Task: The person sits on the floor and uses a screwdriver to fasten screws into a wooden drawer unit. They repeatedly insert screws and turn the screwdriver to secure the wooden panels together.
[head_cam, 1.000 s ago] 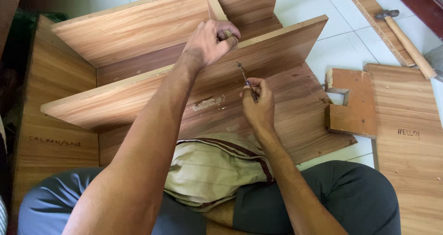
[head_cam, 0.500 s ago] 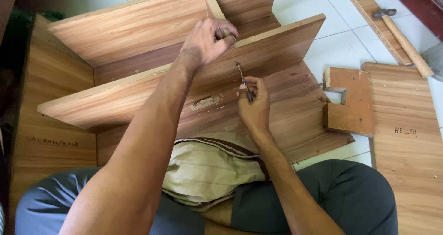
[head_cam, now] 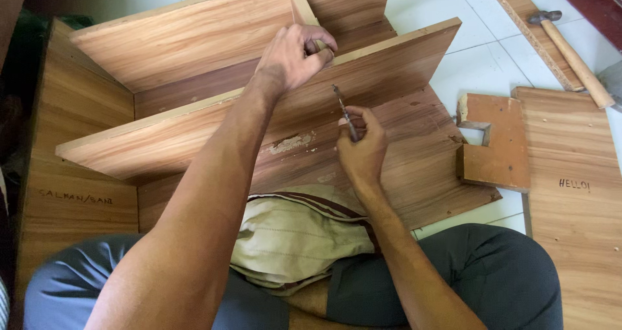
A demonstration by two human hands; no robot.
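My left hand (head_cam: 295, 54) grips the top edge of a tilted wooden shelf panel (head_cam: 214, 126) that belongs to a wood-grain cabinet lying on the floor. My right hand (head_cam: 361, 150) is closed around a thin metal tool (head_cam: 343, 109), a screwdriver or long screw, whose tip points up against the face of that panel. A chipped, pale patch (head_cam: 291, 142) shows on the cabinet's back board just left of my right hand. A second shelf panel (head_cam: 181, 38) stands behind the first.
A notched wooden piece (head_cam: 492, 142) lies to the right on white floor tiles. Beside it is a flat wood board (head_cam: 576, 200). A hammer (head_cam: 570, 54) rests at the upper right. My legs in grey trousers and a beige cloth (head_cam: 298, 239) fill the foreground.
My right hand and the metal tool have shifted slightly along the panel. My left hand keeps its grip on the panel's edge.
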